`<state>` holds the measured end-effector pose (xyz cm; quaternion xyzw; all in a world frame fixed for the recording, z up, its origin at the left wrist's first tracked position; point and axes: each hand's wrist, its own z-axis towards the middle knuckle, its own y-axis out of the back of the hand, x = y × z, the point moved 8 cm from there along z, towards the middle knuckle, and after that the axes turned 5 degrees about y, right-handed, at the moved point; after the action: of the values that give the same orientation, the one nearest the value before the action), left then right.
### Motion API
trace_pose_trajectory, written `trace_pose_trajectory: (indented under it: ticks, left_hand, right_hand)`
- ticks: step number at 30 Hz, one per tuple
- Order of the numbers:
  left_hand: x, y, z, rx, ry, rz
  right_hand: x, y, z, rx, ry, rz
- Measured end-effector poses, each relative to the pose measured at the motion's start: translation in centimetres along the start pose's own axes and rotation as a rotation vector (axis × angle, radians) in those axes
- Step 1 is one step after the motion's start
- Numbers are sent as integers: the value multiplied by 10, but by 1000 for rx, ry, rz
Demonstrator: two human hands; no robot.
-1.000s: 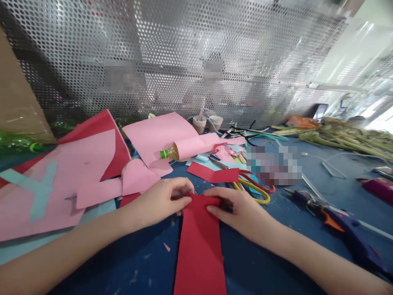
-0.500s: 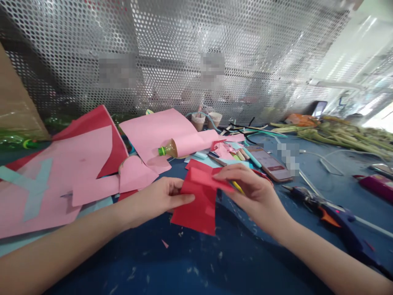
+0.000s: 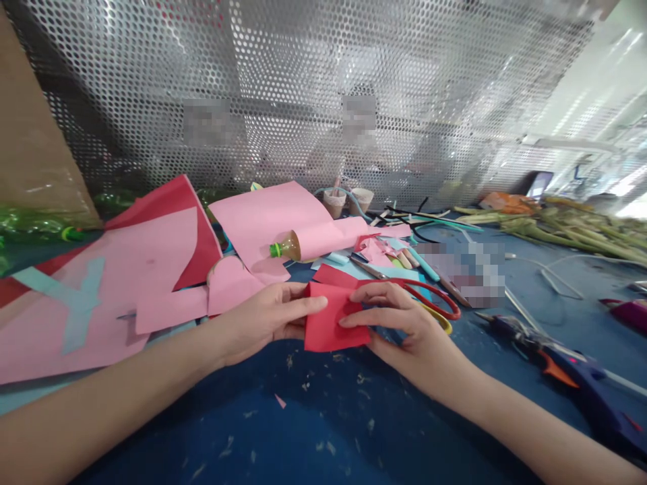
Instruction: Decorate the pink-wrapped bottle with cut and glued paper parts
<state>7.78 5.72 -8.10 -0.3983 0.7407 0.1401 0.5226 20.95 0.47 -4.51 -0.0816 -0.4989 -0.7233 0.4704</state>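
Note:
A folded piece of red paper point(image 3: 333, 323) is held between both hands above the blue table. My left hand point(image 3: 270, 313) pinches its left edge, thumb in front. With its fingertips on the front face, my right hand point(image 3: 399, 320) grips the paper's right side. Just behind lie scissors point(image 3: 439, 300) with red and yellow handles, partly hidden by my right hand. Another red paper piece point(image 3: 331, 275) lies beyond the folded one. A pink-wrapped bottle neck with a green cap point(image 3: 275, 250) rests further back.
Pink sheets point(image 3: 166, 249) and red paper cover the left side. On the right are a glue gun point(image 3: 550, 360), a phone point(image 3: 445, 273) and cables. Two small cups point(image 3: 360, 200) stand near the perforated metallic sheet point(image 3: 283, 87). A tiny pink scrap point(image 3: 280, 401) lies in front.
The red paper went from a longer, partly opened sheet to a smaller folded square. My right hand moved in closer to my left, uncovering the scissor handles. The view shifted slightly.

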Motion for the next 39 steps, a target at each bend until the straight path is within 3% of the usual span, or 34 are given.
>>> trace_pose_trajectory:
  ticks: [5,8,16,27,39]
  left_hand:
    - [3,0,1,-25,7,-5]
    - [2,1,1,-24,-15,-19]
    - [1,-1,0,-7,-83,-31]
    - [-3,-3,0,-18,-103,-62]
    - [-2,-2,0,-11,-98,-19]
  right_hand:
    - [0,-1,-1,28,-19,-10]
    - [-6,-1,-3,20,-106,40]
    - [-27,-23,-12,27,-415,545]
    - [-30,-17,-11,-52,-417,544]
    - [-29,-15,-11,-11,-407,432]
